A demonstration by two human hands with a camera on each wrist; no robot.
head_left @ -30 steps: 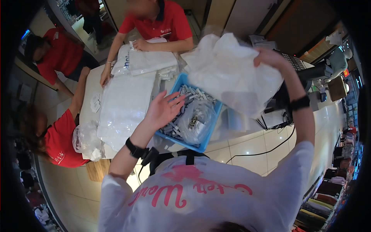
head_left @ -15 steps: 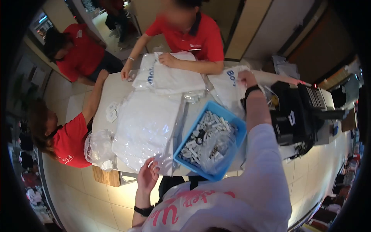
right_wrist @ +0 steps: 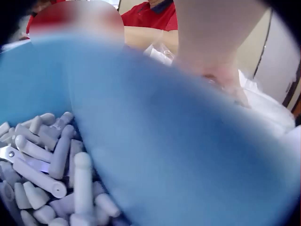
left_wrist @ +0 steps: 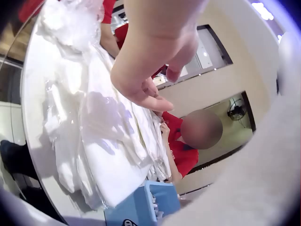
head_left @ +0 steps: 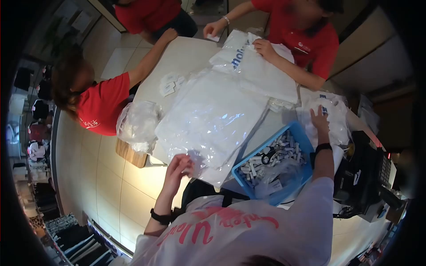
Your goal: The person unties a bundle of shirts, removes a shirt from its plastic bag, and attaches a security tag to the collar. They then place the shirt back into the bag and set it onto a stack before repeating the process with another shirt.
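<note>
Head view, nearest first: the wearer's white shirt carries pink script lettering, seen upside down and not legible. The left hand sits at the near corner of a stack of clear-bagged white garments, fingers curled. Whether they actually pinch the film I cannot tell, and the left wrist view shows nothing clearly caught between the fingertips.

Just to its right stands a blue bin heaped with white security tags. It probably sits between both arms so that either one can reach it.

Beyond the bin, the right hand lies with fingers straight and spread on a separate bagged white garment, apparently pressing it flat, not gripping it.

Farther across the table, a person in red rests a hand on a folded white pack printed in blue with what reads "…nolo". The chest logo on that person's shirt is too small to read.
</note>
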